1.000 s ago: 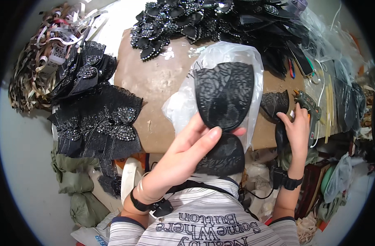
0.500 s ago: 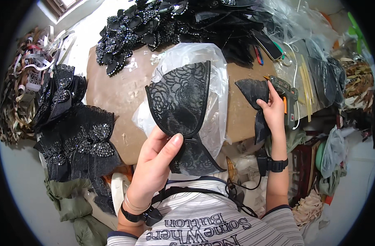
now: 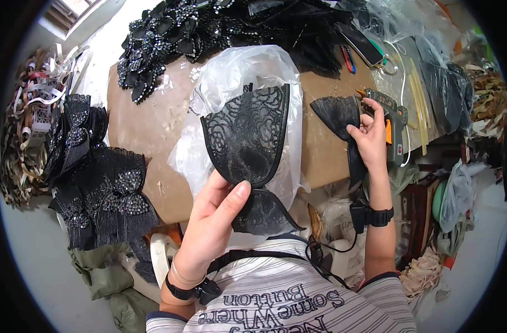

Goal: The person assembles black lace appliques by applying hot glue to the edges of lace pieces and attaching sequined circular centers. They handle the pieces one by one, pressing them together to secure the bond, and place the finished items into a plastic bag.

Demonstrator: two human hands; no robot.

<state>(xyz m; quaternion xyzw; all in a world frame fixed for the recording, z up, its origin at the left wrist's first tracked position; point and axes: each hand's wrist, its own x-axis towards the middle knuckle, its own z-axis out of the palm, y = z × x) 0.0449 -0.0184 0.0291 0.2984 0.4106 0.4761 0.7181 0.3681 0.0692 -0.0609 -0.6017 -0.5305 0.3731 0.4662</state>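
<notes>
My left hand [image 3: 217, 216] pinches a black lace bow-shaped piece [image 3: 245, 141] at its narrow waist. Its larger wing, edged with dark binding, fans upward; the smaller wing spreads below toward my shirt. To the right, my right hand [image 3: 370, 133] has thumb and bent fingers at the edge of a second black lace bow-shaped piece [image 3: 336, 114], index finger raised. That piece's lower wing hangs beside my wrist, partly hidden. Just beyond these fingers lies a glue gun [image 3: 395, 119] with an orange trigger.
A crumpled clear plastic bag [image 3: 223, 77] lies on the brown board [image 3: 140, 133] behind the held piece. Black beaded trims [image 3: 170, 39] are heaped at the back. A phone [image 3: 360, 44] and glue sticks [image 3: 419, 105] sit back right. Beaded lace pieces [image 3: 115, 194] hang at left.
The left piece has turned a little, and its upper wing looks more open. My right index finger has lifted and spread from the thumb. The view has shifted slightly.
</notes>
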